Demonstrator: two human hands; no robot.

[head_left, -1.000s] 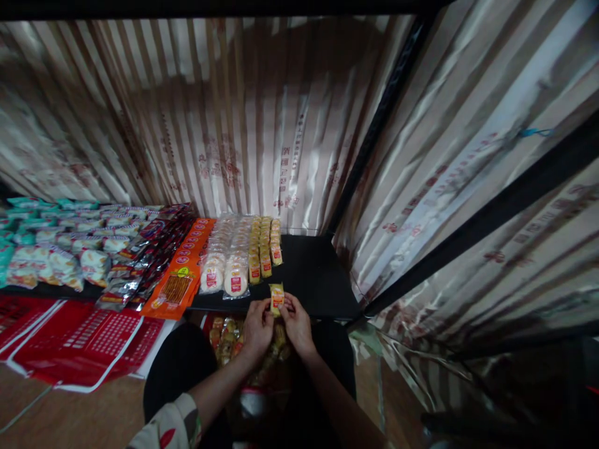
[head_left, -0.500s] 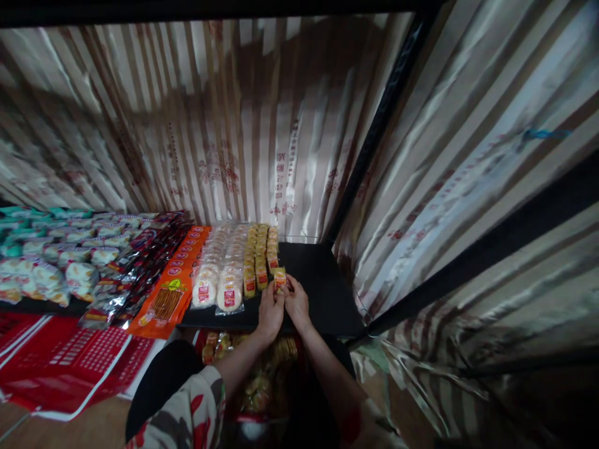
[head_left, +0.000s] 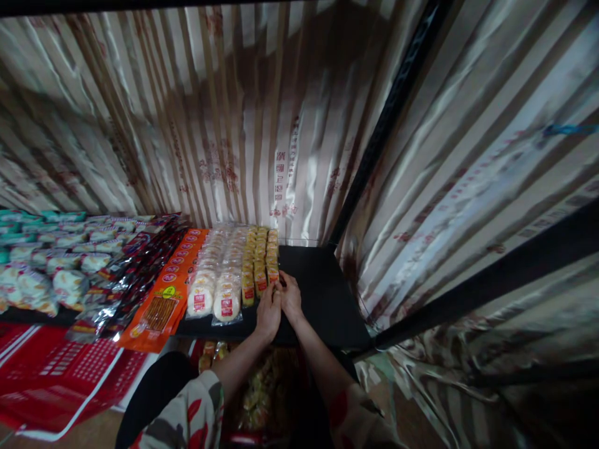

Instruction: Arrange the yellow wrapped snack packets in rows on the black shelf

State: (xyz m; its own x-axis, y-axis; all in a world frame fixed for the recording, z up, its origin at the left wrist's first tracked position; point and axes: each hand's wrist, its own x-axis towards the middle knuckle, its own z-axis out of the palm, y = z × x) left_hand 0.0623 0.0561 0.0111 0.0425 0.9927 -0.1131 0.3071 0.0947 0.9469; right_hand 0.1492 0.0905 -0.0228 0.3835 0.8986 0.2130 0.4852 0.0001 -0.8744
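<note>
Small yellow snack packets (head_left: 260,255) stand in three upright rows on the black shelf (head_left: 318,293). At the front of the right-hand row is a yellow snack packet (head_left: 272,273) with a red label. My left hand (head_left: 269,315) reaches up to its lower front, fingers closed. My right hand (head_left: 291,296) is at its right side, fingers bent inward and touching the left hand's fingertips. Both hands appear to pinch this packet, but the fingers partly hide the contact. Left of the rows lie two rows of round white crackers (head_left: 227,305) in clear wrap.
Orange snack bags (head_left: 156,315), dark red and silver packets (head_left: 116,280) and white-and-green bags (head_left: 42,262) fill the shelf's left. Below are a red basket (head_left: 70,374) and a container of yellow packets (head_left: 259,399). A black post (head_left: 379,137) and striped curtain (head_left: 234,125) bound the shelf.
The yellow packet in my hands has moved left and back against the front of the right-hand row. My hands have shifted slightly with it. The view has tilted a little.
</note>
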